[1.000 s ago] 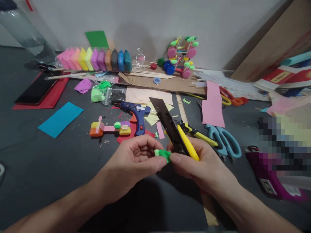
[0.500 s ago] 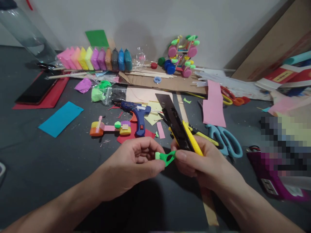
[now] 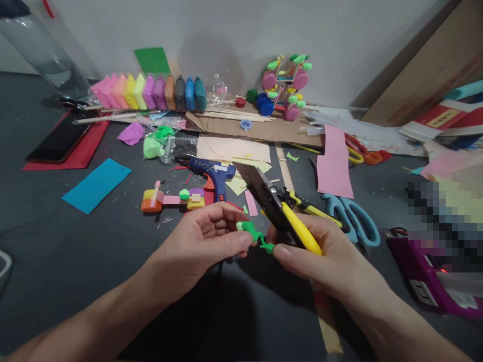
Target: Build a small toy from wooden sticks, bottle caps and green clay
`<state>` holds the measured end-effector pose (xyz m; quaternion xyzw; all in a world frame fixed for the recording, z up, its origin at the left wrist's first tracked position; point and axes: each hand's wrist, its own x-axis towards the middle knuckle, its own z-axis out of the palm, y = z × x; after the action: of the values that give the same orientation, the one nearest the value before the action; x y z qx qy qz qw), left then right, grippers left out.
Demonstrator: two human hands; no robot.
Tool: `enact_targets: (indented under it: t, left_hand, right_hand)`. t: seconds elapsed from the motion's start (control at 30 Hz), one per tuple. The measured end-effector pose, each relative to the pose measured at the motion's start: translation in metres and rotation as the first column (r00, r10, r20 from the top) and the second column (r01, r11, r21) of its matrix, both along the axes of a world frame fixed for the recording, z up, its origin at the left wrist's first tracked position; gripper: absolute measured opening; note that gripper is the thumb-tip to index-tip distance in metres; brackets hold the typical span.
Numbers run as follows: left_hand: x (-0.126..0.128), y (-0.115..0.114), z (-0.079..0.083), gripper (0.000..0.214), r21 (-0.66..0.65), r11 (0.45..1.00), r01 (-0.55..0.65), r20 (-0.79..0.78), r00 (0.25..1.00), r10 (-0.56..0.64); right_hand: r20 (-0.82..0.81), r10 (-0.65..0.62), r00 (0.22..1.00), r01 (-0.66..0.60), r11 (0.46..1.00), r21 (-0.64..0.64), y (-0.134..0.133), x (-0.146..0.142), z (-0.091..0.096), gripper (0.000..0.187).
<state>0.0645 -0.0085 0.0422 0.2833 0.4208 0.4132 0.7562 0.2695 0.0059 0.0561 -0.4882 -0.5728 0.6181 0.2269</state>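
Note:
My left hand (image 3: 211,246) pinches a small lump of green modelling clay (image 3: 249,230), whose tip is paler green. A thin twisted strand runs from the lump to the thumb and fingers of my right hand (image 3: 320,251), which pinch the far end. Whether the strand has torn through I cannot tell. Also gripped in my right hand is a black-and-yellow utility knife (image 3: 281,208), its dark blade end slanting up and left. Behind my left hand lie a blue glue gun (image 3: 213,171) and a small craft model with yellow, orange and purple clay wheels (image 3: 153,201).
Blue-handled scissors (image 3: 350,218) and pink paper (image 3: 334,161) lie right of my hands. Clay packets (image 3: 151,93) line the wall beside a wheeled stick model (image 3: 289,83). A blue sheet (image 3: 96,186) and a phone (image 3: 60,136) lie left, a purple power strip (image 3: 422,281) right.
The looped green clay between my hands has stretched into a thin, twisted strand. My left hand has shifted slightly left and up, my right hand slightly right and down with the knife.

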Motion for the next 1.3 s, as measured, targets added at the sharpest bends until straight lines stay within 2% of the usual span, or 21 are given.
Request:
enact_targets:
  t: [0.2,0.27,0.33,0.4,0.5,0.6,0.7,0.83,0.97,1.07,1.17,1.23,1.3]
  left_hand:
    - [-0.002,0.000,-0.002,0.019,0.004,0.992,-0.124,0.028,0.992,0.124]
    - [-0.002,0.000,0.000,0.017,0.007,0.986,-0.169,0.033,0.985,0.169]
    - [-0.001,0.000,0.003,0.016,0.001,0.975,-0.221,0.046,0.974,0.220]
    - [-0.001,0.001,0.005,0.018,-0.021,0.963,-0.268,0.063,0.961,0.269]
    - [0.000,0.003,0.008,0.019,-0.062,0.946,-0.318,0.134,0.937,0.323]
    - [0.001,0.005,0.009,0.019,-0.074,0.928,-0.366,0.221,0.901,0.373]
    - [0.001,0.006,0.009,0.019,-0.053,0.908,-0.415,0.263,0.872,0.414]
    - [0.000,0.007,0.008,0.015,-0.021,0.907,-0.420,0.269,0.872,0.410]
    - [-0.001,0.008,0.008,0.015,-0.039,0.905,-0.423,0.278,0.866,0.416]
    - [0.001,0.005,0.007,0.015,-0.043,0.917,-0.396,0.264,0.881,0.393]
    - [0.005,0.000,0.003,0.014,-0.050,0.944,-0.326,0.211,0.921,0.329]
    - [0.007,-0.005,0.000,0.014,-0.030,0.963,-0.266,0.166,0.949,0.267]
    - [0.010,-0.008,-0.003,0.014,0.001,0.976,-0.218,0.131,0.968,0.217]
  right_hand:
    - [0.119,-0.044,0.992,0.035,0.996,0.082,0.003,0.002,0.001,0.023]
    - [0.169,-0.053,0.984,0.025,0.986,0.162,0.003,0.002,0.002,0.023]
    - [0.218,-0.083,0.972,0.013,0.953,0.301,0.004,0.001,0.003,0.024]
    - [0.266,-0.130,0.955,-0.011,0.882,0.472,0.003,-0.001,0.005,0.024]
    - [0.343,-0.168,0.924,-0.112,0.739,0.665,0.003,-0.004,0.005,0.022]
    - [0.399,-0.175,0.900,-0.221,0.606,0.764,0.002,-0.005,0.002,0.018]
    - [0.427,-0.182,0.886,-0.269,0.547,0.792,0.002,-0.004,-0.001,0.016]
    - [0.436,-0.155,0.886,-0.280,0.569,0.773,0.003,-0.005,-0.001,0.014]
    - [0.353,-0.190,0.916,-0.164,0.625,0.763,0.003,-0.006,0.001,0.014]
    - [0.261,-0.248,0.933,-0.013,0.700,0.714,0.001,-0.006,0.001,0.012]
    - [0.153,-0.278,0.948,0.137,0.793,0.594,-0.002,-0.010,0.001,0.011]
    - [0.094,-0.267,0.959,0.184,0.839,0.512,-0.003,-0.013,0.002,0.013]
    - [0.052,-0.209,0.977,0.164,0.880,0.446,-0.002,-0.017,0.004,0.011]
